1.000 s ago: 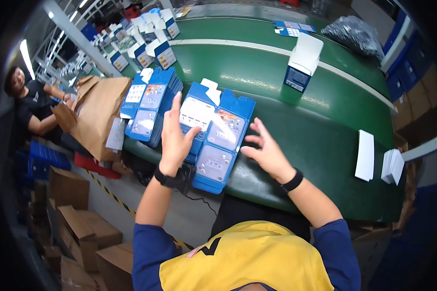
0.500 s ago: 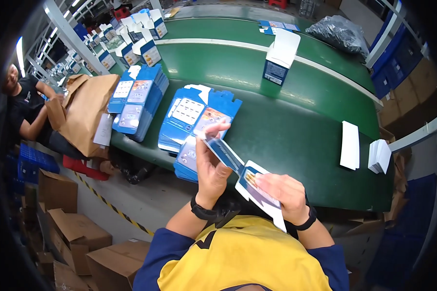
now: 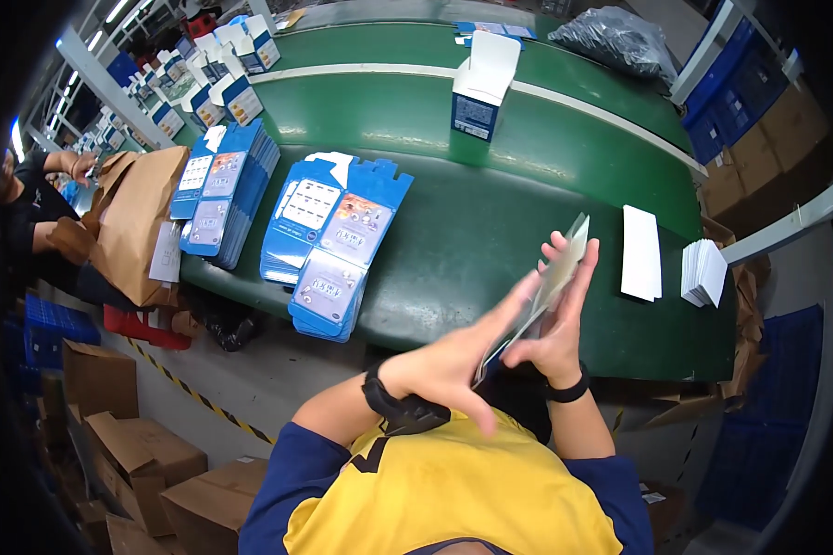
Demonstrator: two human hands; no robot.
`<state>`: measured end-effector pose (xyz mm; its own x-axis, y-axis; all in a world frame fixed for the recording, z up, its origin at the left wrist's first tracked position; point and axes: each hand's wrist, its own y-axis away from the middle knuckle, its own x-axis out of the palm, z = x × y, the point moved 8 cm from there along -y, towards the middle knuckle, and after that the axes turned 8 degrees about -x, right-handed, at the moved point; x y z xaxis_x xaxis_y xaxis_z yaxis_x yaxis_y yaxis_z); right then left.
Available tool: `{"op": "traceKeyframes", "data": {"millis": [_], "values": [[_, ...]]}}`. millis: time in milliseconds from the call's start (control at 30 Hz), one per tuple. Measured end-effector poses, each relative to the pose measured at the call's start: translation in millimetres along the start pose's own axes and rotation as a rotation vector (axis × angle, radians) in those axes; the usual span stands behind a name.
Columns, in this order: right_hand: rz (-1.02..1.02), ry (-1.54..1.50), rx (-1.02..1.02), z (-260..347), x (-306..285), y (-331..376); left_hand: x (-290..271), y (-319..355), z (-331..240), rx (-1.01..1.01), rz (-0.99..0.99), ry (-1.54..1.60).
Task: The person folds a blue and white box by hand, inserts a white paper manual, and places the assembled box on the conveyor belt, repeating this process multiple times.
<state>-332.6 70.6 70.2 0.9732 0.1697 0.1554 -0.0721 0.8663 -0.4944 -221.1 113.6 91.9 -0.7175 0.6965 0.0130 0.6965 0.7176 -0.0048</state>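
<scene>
A folding carton blank (image 3: 551,291), folded partly flat, stands tilted between my two hands and shows nearly edge-on. My left hand (image 3: 453,365) presses against its left side, fingers extended along it and thumb pointing down and away. On the other side my right hand (image 3: 565,324) supports the carton blank, fingers stretched up behind it and thumb near its lower part. Left of my hands lie two stacks of flat blue printed carton blanks, the nearer stack (image 3: 329,240) and the farther stack (image 3: 217,190). Blur hides the carton's printed faces.
An erected white-and-blue box (image 3: 477,102) with raised flaps stands on the green conveyor (image 3: 370,111). At the right are white folded sheets (image 3: 640,250) and a small white stack (image 3: 703,273). A brown paper bag (image 3: 139,222) stands at left, beside another person (image 3: 37,208). Cardboard boxes (image 3: 148,453) occupy the floor.
My hands have moved right with the carton blank and turned it from lying slanted to standing more upright. My left hand has come from its far end to its left side.
</scene>
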Motion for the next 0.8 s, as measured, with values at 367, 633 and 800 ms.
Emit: {"op": "traceKeyframes", "data": {"millis": [367, 633, 800], "values": [[0.273, -0.159, -0.024, 51, 6, 2, -33, 11, -35, 0.560, -0.520, -0.727], [-0.010, 0.040, 0.051, 52, -4, -3, -17, 14, -20, 0.510, -0.422, -0.565], [-0.203, -0.565, 0.268, 37, 5, 1, -9, 15, -35, 0.571, -0.497, -0.715]]}}
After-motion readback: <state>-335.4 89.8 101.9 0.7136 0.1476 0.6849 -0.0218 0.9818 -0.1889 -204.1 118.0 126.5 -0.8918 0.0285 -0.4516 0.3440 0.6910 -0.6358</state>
